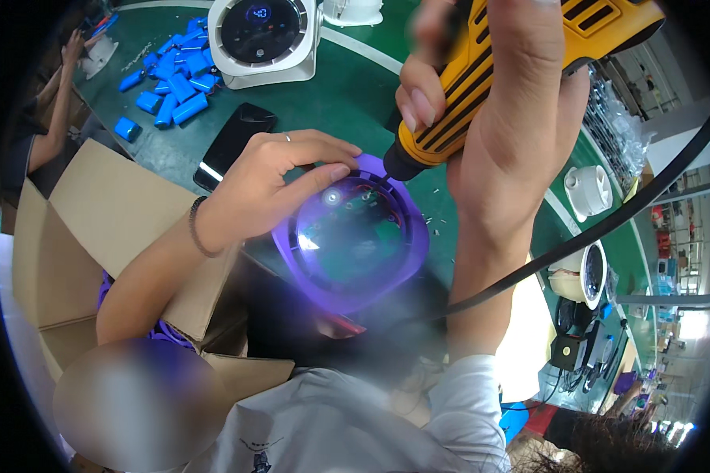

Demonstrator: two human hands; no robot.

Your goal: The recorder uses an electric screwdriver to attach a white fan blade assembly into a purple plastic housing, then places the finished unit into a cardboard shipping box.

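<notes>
Head view: purple ring-shaped housing (420, 236) at frame centre, glossy, rounded corners, clear round middle with glare; lower edge blurred. Left hand (280, 177): thumb and fingers pinch its upper-left rim, partly hiding it. Right hand (521, 134): fingers curled around yellow-black power drill (461, 94), upper right; dark nose at housing's top rim, contact unclear. Blue wrapped cells (183, 87) and white display unit (312, 59), upper left; cardboard box (118, 205), left. Black cable (607, 231) crosses right forearm.
</notes>
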